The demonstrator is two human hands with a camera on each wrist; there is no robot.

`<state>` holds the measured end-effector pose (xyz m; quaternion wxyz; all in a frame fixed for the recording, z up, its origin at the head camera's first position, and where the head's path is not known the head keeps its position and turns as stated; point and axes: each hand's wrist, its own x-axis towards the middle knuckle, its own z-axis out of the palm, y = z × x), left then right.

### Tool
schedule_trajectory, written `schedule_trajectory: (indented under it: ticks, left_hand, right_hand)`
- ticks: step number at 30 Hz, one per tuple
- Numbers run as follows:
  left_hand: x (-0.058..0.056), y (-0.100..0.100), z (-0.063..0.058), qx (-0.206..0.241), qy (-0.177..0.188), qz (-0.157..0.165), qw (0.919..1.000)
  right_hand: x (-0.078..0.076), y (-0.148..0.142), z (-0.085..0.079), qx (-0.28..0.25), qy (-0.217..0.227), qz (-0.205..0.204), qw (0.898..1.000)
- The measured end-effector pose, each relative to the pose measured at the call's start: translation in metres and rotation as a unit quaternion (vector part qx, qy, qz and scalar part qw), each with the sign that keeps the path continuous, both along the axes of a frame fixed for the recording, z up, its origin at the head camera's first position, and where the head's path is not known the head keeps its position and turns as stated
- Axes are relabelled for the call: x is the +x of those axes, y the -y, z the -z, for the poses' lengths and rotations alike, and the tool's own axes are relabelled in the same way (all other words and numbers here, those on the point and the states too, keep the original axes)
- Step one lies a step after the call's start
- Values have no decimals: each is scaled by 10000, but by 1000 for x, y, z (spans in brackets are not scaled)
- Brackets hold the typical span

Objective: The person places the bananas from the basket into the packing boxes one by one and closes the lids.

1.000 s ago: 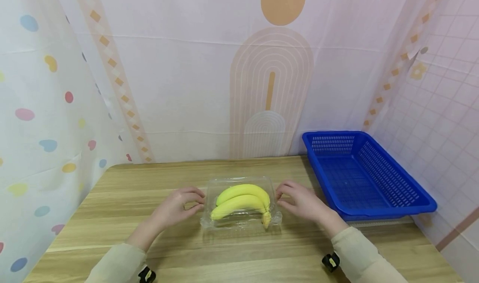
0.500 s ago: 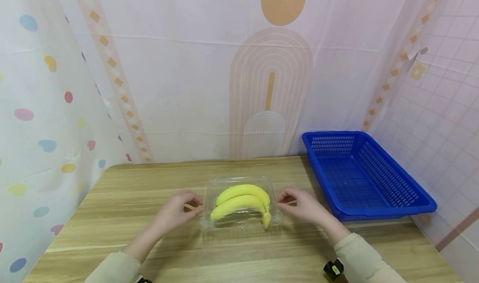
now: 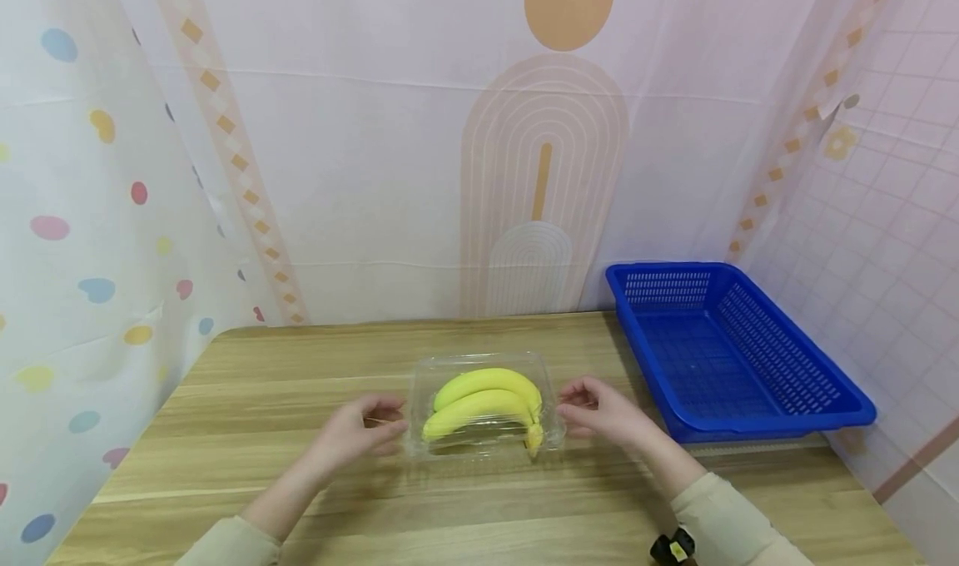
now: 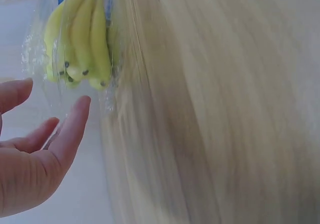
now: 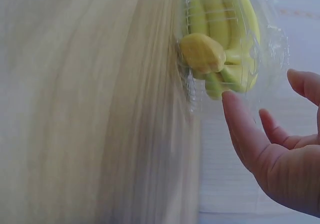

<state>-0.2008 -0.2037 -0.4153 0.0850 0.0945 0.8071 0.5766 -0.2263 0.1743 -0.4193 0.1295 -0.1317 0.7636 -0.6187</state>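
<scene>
A clear plastic clamshell container (image 3: 423,383) lies closed on the wooden table, with a bunch of yellow bananas (image 3: 479,401) inside. At its left side is my left hand (image 3: 352,433), fingertips close to the plastic wall. My right hand (image 3: 608,414) is at the opposite side in the same way. In the left wrist view, thumb and fingers of the left hand (image 4: 37,166) are spread, holding nothing, near the blackish banana tips (image 4: 85,72). In the right wrist view, the right hand (image 5: 290,169) has parted fingers near the stem end (image 5: 202,53). Whether any fingertip touches the plastic I cannot tell.
A blue perforated plastic basket (image 3: 693,358) stands at the table's right back, beyond the right hand. Behind the wood-grain table (image 3: 300,358) hangs a patterned curtain (image 3: 375,175). A black strap device (image 3: 673,547) is by the right sleeve (image 3: 722,516).
Half a second ago the fingers of both hands were bunched closer together; now they are spread apart. The right hand sits slightly nearer me than a second ago. Container and bananas have stayed put.
</scene>
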Motion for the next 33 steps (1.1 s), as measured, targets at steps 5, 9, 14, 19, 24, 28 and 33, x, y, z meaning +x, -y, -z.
schedule_trajectory:
  ticks: [5, 9, 14, 19, 24, 28, 33]
  left_hand:
    - [4, 0, -1, 746, 749, 204, 9942]
    - [7, 1, 0, 1129, 1086, 356, 9870]
    - [11, -3, 2, 1641, 1406, 405, 9755]
    - [13, -7, 5, 2110, 1703, 300, 9621]
    - [14, -10, 7, 2332, 1774, 221, 9558]
    - [14, -12, 7, 2373, 1751, 145, 9554]
    - [14, -14, 8, 2371, 1733, 21, 9559]
  right_hand:
    - [4, 1, 1, -220, 361, -45, 9991]
    - [8, 3, 1, -327, 592, -62, 9977]
    - [12, 5, 1, -593, 751, -136, 9953]
    - [14, 7, 1, -869, 912, -77, 9920]
    - [16, 10, 2, -1122, 999, -27, 9887]
    - [16, 11, 4, -1220, 1014, -14, 9873]
    - [16, 11, 7, -1284, 1100, -77, 9856]
